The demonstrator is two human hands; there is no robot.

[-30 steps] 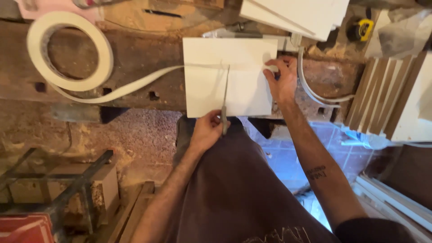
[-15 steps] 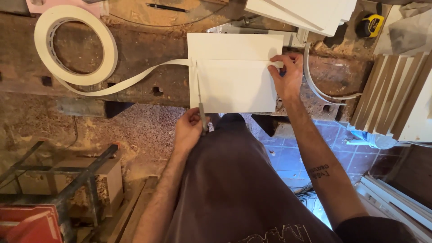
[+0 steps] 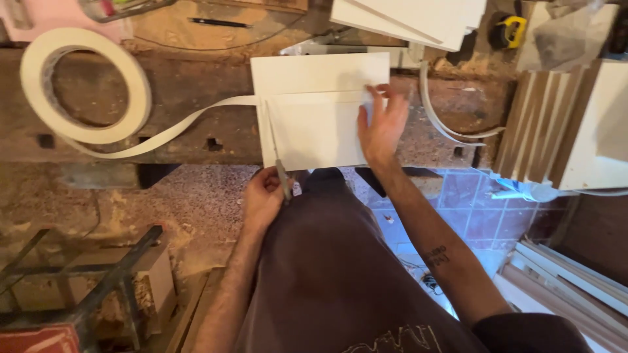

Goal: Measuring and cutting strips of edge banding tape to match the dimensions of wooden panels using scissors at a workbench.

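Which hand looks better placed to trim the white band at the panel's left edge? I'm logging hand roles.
Probably the left hand: it holds the blade at that edge, where the band meets the white panel. The right hand presses the panel's other side.

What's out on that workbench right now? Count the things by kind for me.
White panel under the hands: 1
Roll of white edge banding: 1
Scissors, in the left hand, right hand pressing the panel: 1
Black pen: 1
Yellow tape measure: 1
Stack of white panels at the top: 1
Total: 6
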